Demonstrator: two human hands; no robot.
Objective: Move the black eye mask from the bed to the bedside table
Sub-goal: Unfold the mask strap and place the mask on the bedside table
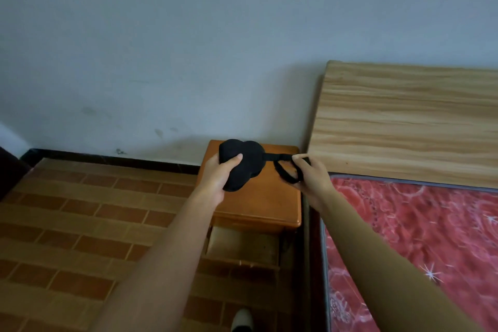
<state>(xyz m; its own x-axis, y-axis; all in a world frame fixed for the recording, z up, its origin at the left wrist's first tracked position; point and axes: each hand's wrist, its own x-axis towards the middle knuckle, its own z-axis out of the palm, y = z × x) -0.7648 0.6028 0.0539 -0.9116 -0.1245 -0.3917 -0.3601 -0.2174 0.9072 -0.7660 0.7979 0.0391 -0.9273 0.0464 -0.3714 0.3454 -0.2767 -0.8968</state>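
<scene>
The black eye mask (249,162) hangs in the air just above the orange wooden bedside table (269,205). My left hand (218,175) grips the padded body of the mask from the left, thumb on top. My right hand (310,172) pinches the black strap loop, stretched out to the right over the table's right edge. The bed (417,237) with its red patterned mattress lies to the right, below a light wooden headboard (409,121).
The table stands against a pale wall, tight beside the bed frame. An open drawer (242,248) juts out under the tabletop. Brown brick-patterned floor (80,224) spreads to the left. A shoe tip (241,319) shows at the bottom.
</scene>
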